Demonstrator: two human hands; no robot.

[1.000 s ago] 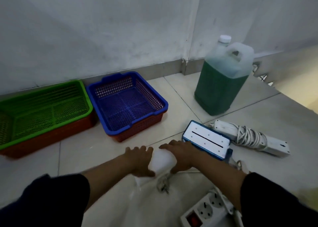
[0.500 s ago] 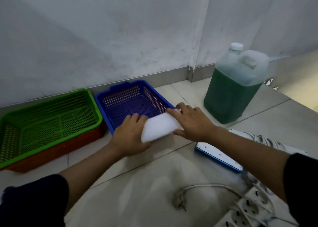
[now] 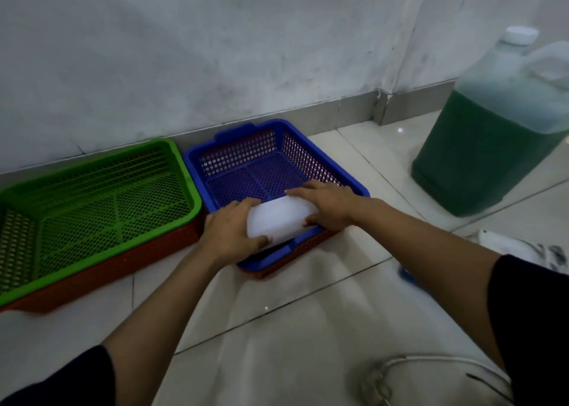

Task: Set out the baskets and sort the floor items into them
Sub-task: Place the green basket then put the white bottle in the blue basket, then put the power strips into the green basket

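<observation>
Two hands grip one white block [image 3: 278, 219] between them: the left hand [image 3: 229, 233] wraps its left end, thumb along the near edge, and the right hand [image 3: 328, 204] closes over its right end, fingers laid across the top. The block sits over the near part of the blue basket [image 3: 215, 147], just above its near rim; whether it touches the basket floor cannot be told. At 9 o'clock from the blue basket stands the green basket [image 3: 172, 156], their rims just beside each other, both against the wall. Each rests in a red basket [image 3: 147, 254]. At 2 o'clock from the hands stands a jug of green liquid [image 3: 492, 134] with a white cap. At 5 o'clock, a white cable with plug [image 3: 378, 381] lies on the tile floor [image 3: 292, 328].
</observation>
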